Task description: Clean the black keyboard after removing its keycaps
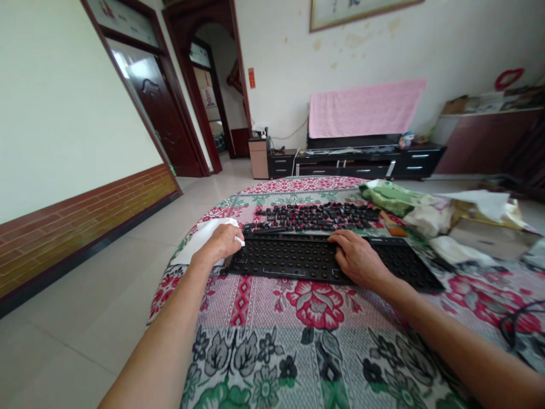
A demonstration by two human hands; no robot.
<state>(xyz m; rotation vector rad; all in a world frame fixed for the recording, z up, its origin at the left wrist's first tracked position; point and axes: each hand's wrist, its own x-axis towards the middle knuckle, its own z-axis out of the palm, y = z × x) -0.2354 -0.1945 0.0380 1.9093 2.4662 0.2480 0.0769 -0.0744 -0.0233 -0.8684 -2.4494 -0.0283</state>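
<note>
A black keyboard frame with its keycaps taken off lies across the table. Behind it lie several loose black keycaps in rows on the cloth. My left hand is closed on a white tissue at the frame's left end. My right hand rests palm down on the middle of the frame, its fingers bent onto the surface.
The table wears a floral cloth in red, green and grey. Crumpled tissues and a green packet sit at the right. A black cable lies at the far right. A TV stand with a pink towel stands at the wall.
</note>
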